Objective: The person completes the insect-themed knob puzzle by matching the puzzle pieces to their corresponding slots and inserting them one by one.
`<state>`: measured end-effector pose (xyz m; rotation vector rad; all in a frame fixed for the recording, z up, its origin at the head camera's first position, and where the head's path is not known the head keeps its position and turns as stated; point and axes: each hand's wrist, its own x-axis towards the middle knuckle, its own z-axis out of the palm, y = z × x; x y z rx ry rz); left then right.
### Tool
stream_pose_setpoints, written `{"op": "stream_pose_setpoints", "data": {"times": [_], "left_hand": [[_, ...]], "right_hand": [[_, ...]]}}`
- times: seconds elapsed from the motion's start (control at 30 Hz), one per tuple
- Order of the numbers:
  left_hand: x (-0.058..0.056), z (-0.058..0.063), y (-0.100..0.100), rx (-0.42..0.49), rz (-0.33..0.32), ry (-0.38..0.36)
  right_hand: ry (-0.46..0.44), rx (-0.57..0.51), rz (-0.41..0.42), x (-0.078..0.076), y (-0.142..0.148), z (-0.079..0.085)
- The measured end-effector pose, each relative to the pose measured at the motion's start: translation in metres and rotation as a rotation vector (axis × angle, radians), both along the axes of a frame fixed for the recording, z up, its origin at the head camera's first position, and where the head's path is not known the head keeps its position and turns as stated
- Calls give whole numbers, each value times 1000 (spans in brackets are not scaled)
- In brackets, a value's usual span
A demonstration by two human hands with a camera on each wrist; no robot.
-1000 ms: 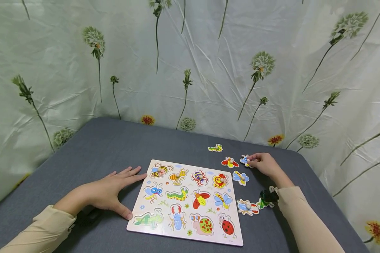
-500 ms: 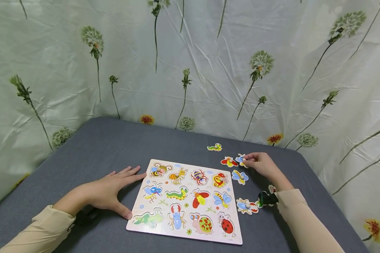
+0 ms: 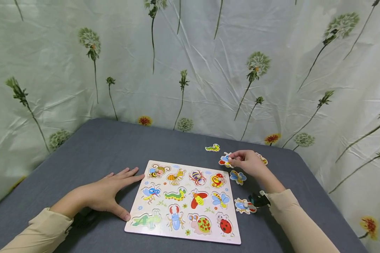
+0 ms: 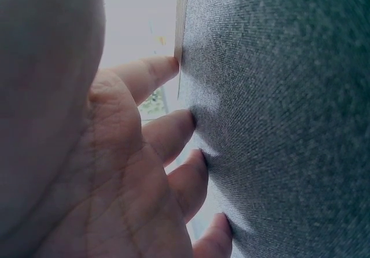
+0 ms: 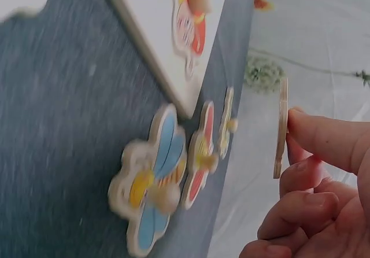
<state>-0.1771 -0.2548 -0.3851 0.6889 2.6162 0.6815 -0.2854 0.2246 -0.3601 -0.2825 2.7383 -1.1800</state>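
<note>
Pale wood, the board (image 3: 164, 233) lies flat on the grey table (image 3: 123, 140), about a third filled by the look of it: four knobbed pieces (image 3: 197, 178) sit in the top row, while the eight recesses (image 3: 176, 194) below hold none. The left hand (image 3: 109, 191) spreads wide at the board's left edge. The right hand (image 3: 248, 163) pinches a blue piece (image 5: 281, 131) above the table. Loose remain the red bug (image 5: 201, 154), dragonfly (image 3: 238, 177), beetle (image 3: 240, 205), caterpillar (image 3: 212, 148) and one part-hidden piece (image 3: 262, 159); whether more lie hidden, I cannot tell.

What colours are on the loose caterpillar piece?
Green and yellow, with a pale edge; the caterpillar piece shows best from the head.
</note>
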Motion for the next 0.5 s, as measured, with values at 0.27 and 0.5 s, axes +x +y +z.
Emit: {"op": "stream_pose_setpoints", "data": {"times": [0.27, 0.5], "left_hand": [[1, -1, -1, 1, 2, 9], [1, 0, -1, -2, 4, 9]], "right_hand": [[-6, 9, 23, 6, -18, 4], [-20, -34, 52, 13, -32, 6]]}}
